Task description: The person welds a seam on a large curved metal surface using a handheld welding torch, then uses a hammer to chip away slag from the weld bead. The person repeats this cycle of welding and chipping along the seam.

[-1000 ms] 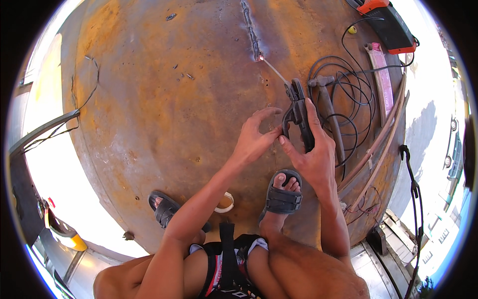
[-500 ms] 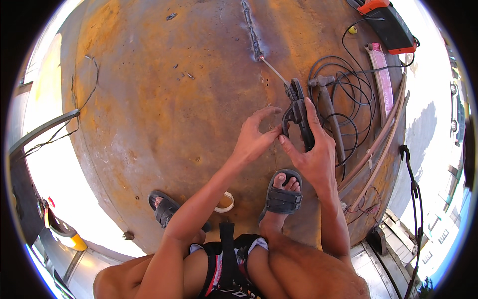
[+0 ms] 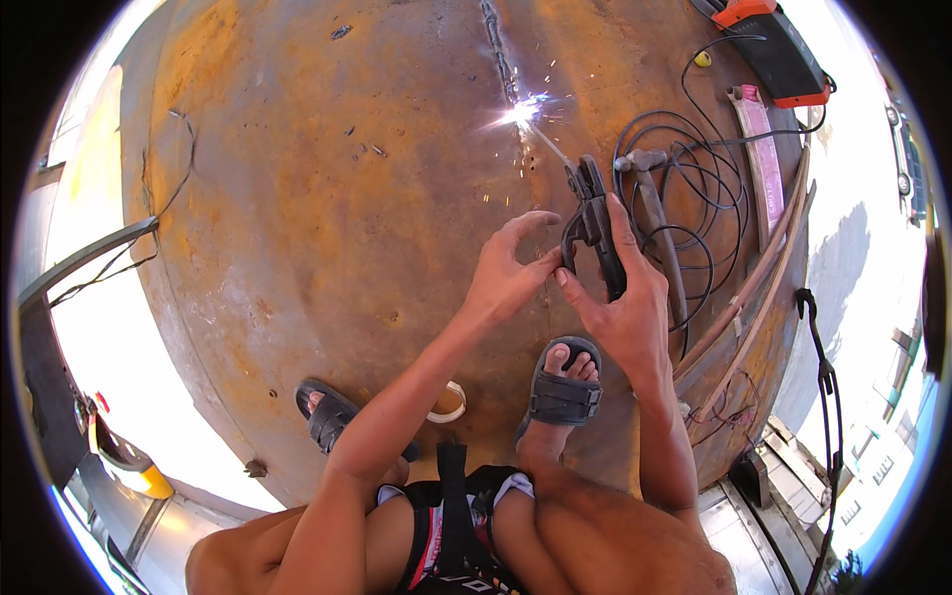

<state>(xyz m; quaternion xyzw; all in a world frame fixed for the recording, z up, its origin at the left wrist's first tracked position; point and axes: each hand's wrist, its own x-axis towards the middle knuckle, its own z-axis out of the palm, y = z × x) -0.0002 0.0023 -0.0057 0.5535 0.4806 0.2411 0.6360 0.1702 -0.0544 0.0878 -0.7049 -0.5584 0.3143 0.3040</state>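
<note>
My right hand is closed round a black electrode holder, its index finger lying along the side. A thin welding rod sticks out of the holder's jaws toward the upper left. At the rod's tip burns a bright arc with sparks, at the lower end of a dark weld bead on the rusty steel plate. My left hand pinches the holder's near left side with its lower fingers and thumb; its index finger reaches forward, bent. Glare hides the rod's very tip.
To the right lie a hammer, coiled black cable, a pink rod packet and long brown strips. An orange-black welding machine sits far right. A whitish ring stands between my sandalled feet.
A bright arc and flying sparks have appeared at the rod's tip, where only a small glow showed before. Both hands and the electrode holder have stayed in nearly the same place.
</note>
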